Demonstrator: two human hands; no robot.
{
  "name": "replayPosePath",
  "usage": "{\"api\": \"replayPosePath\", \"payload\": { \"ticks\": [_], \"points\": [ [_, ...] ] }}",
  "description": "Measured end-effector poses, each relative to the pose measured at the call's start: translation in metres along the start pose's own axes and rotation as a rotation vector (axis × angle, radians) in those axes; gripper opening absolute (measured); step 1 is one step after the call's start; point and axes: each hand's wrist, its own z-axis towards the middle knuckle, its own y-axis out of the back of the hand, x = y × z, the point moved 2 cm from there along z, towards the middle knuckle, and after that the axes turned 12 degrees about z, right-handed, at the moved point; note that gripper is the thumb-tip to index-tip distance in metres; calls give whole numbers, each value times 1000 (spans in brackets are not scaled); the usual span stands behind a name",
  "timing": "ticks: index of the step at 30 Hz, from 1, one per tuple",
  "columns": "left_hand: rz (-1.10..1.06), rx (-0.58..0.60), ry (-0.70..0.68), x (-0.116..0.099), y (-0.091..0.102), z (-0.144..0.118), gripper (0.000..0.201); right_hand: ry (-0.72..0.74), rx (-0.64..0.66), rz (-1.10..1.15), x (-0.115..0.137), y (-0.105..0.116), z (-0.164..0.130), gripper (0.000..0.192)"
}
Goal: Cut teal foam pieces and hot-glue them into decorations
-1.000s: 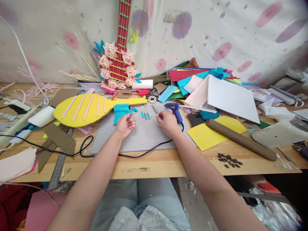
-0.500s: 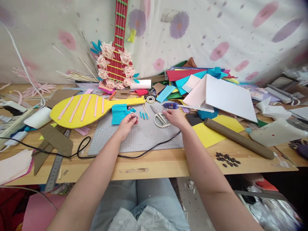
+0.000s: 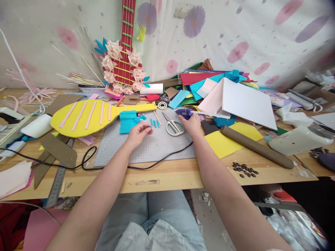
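Observation:
My left hand (image 3: 139, 134) is over the grey cutting mat (image 3: 112, 151), thumb and fingers pinched together on a tiny blue piece (image 3: 151, 127) that shows only at the fingertips. Several small blue rolls (image 3: 155, 123) lie just beyond them, and a blue sheet (image 3: 127, 122) is behind the hand. My right hand (image 3: 192, 123) is closed around the handle of a blue glue gun (image 3: 184, 112), which has a long whitish glue stick (image 3: 214, 114) out of its back. Scissors with pale handles (image 3: 175, 128) lie partly opened between my hands.
A yellow paddle-shaped body with pink strips (image 3: 83, 118) rests at left. Behind it stands a red flower-trimmed guitar shape (image 3: 124, 71). A black cord (image 3: 157, 166) crosses the mat. At right lie a brown tube (image 3: 256, 148), yellow sheets (image 3: 220, 143) and black oval pieces (image 3: 244, 169).
My right hand has shifted from beside the scissors' handles onto the glue gun's handle and closed there. My left hand keeps its pinch, nearly in place. The view has shifted slightly.

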Motion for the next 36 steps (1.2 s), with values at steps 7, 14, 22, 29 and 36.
{"api": "replayPosePath", "payload": {
  "ticks": [7, 14, 22, 29, 36],
  "points": [
    [33, -6, -11, 1, 2, 2, 12, -11, 115, 5, -3, 3, -2, 46],
    [133, -61, -52, 5, 5, 5, 10, -85, 136, 77, -1, 8, -8, 45],
    [-309, -258, 191, -3, 20, 7, 11, -91, 152, 49, -3, 8, -7, 45],
    [-226, -400, 158, -5, 25, 12, 13, -95, 177, 18, -3, 7, -6, 44],
    [181, -243, 200, -22, 16, 44, 22, -74, 186, 43, -4, 6, -6, 42]
  ]
}}
